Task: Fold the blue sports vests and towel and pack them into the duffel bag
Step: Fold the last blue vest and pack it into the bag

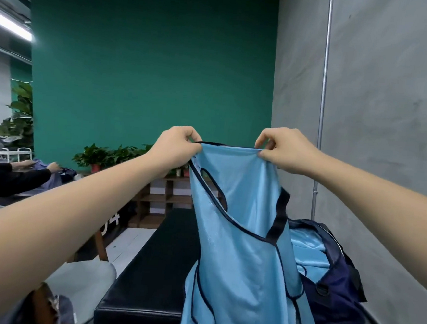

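your left hand (175,146) and right hand (282,149) each pinch a top corner — the blue vest (240,228) hangs between and below them.

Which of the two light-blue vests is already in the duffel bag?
The crumpled vest at right, inside the open navy duffel bag. The hanging vest is pinched by the left hand and right hand.

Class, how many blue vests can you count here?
2: one vest hangs pinched between the left hand and right hand; another vest lies in the duffel bag. More may be hidden there.
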A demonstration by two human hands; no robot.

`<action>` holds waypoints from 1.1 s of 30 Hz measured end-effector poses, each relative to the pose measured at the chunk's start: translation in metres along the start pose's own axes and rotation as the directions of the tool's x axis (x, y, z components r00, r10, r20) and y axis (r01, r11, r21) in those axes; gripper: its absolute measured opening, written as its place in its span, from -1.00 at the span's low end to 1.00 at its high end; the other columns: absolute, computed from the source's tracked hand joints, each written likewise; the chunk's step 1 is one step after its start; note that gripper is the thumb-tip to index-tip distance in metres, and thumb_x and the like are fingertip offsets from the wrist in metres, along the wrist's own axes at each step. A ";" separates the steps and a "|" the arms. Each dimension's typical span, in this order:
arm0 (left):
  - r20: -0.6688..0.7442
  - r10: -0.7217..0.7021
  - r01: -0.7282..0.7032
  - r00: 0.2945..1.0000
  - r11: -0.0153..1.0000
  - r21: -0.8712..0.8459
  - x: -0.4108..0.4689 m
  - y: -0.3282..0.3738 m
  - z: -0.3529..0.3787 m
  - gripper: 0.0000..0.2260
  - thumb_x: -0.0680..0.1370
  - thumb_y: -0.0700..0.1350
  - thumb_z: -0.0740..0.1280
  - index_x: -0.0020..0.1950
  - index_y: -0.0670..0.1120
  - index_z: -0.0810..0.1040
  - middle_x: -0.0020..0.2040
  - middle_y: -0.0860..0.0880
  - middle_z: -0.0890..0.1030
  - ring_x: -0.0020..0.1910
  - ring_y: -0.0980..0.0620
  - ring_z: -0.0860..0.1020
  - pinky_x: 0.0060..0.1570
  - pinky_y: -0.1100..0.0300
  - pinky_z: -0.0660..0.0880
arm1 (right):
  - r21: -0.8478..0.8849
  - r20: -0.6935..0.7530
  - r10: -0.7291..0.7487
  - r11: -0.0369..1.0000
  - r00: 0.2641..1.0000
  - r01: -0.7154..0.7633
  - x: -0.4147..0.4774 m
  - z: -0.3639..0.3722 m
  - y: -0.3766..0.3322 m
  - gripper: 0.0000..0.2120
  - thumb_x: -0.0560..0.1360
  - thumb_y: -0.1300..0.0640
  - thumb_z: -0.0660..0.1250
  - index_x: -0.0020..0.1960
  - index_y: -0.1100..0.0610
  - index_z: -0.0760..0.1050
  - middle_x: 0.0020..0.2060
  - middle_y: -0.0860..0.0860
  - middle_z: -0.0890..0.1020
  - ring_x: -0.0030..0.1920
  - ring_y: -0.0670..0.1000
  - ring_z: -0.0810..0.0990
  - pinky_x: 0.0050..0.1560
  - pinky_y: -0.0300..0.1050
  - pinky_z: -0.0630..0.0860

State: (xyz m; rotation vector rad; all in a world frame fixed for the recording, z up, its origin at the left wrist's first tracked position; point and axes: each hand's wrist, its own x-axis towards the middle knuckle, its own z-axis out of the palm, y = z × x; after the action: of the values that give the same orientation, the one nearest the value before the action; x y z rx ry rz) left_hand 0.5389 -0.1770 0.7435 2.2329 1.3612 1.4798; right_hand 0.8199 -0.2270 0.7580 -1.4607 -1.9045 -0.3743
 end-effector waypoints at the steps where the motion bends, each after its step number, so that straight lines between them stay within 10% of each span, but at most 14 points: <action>1: -0.002 -0.003 0.003 1.000 1.000 0.004 0.000 0.003 0.001 -0.96 0.54 -0.11 0.38 -0.07 0.00 0.63 -0.25 0.01 0.65 -0.38 0.03 0.48 -0.32 0.17 0.42 | -0.004 -0.019 0.005 1.000 1.000 -0.005 -0.001 0.005 -0.003 -0.87 0.53 0.15 0.40 0.05 -0.03 0.60 -0.17 -0.11 0.67 -0.11 0.01 0.64 -0.12 -0.06 0.55; 4: 0.030 -0.031 0.031 0.999 1.000 0.002 -0.003 0.011 0.006 -0.94 0.54 -0.13 0.36 -0.02 -0.04 0.61 -0.20 -0.03 0.66 -0.37 -0.02 0.51 -0.37 0.16 0.47 | 0.098 -0.059 -0.003 0.995 0.998 0.009 -0.009 0.021 -0.023 -0.93 0.52 0.14 0.40 -0.02 0.02 0.54 -0.19 -0.08 0.68 -0.15 -0.02 0.66 -0.08 -0.01 0.62; 11: 0.153 -0.097 0.115 0.984 0.986 -0.118 -0.009 0.028 0.028 -0.89 0.52 -0.22 0.37 0.03 -0.12 0.58 -0.20 -0.07 0.65 -0.33 -0.02 0.53 -0.43 0.21 0.44 | 0.555 0.337 -0.004 0.808 0.941 -0.196 -0.027 0.062 -0.073 -0.64 0.55 -0.12 0.51 -0.01 0.21 0.65 -0.24 -0.09 0.70 -0.22 -0.10 0.68 -0.11 -0.14 0.69; 17: 0.244 -0.061 0.126 0.968 0.957 -0.260 -0.013 0.027 0.027 -0.88 0.55 -0.19 0.33 0.08 -0.09 0.55 -0.12 -0.09 0.68 -0.24 0.01 0.60 -0.27 0.16 0.49 | 0.767 0.368 0.081 0.537 0.926 -0.351 -0.014 0.093 -0.065 -0.90 0.63 0.27 0.36 0.05 0.15 0.65 -0.04 0.06 0.71 -0.10 0.00 0.68 -0.18 -0.16 0.63; 23: 0.182 -0.125 0.171 0.975 0.950 -0.261 -0.027 -0.010 0.030 -0.81 0.61 0.02 0.32 0.14 -0.06 0.53 0.02 -0.04 0.68 -0.19 0.05 0.59 -0.15 0.07 0.43 | 0.793 0.385 0.147 0.451 0.911 -0.408 -0.003 0.095 -0.053 -0.89 0.65 0.23 0.32 0.11 0.16 0.62 0.01 0.15 0.71 -0.02 0.11 0.70 -0.04 -0.04 0.66; 33: 0.495 -0.047 0.304 0.868 0.838 -0.453 -0.088 -0.062 0.080 -0.68 0.66 0.00 0.22 0.19 -0.17 0.63 0.05 -0.03 0.68 0.01 0.02 0.61 0.12 0.02 0.50 | 0.854 0.346 0.152 0.359 0.926 -0.378 0.009 0.079 -0.042 -0.95 0.68 0.16 0.31 0.12 0.11 0.53 -0.04 0.09 0.65 -0.03 0.10 0.63 0.08 0.02 0.53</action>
State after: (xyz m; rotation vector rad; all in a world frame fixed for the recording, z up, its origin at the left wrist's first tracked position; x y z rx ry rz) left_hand 0.5552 -0.1782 0.6107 1.8697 0.8574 0.9876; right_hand 0.7525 -0.1868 0.7153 -0.9650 -1.4847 0.9414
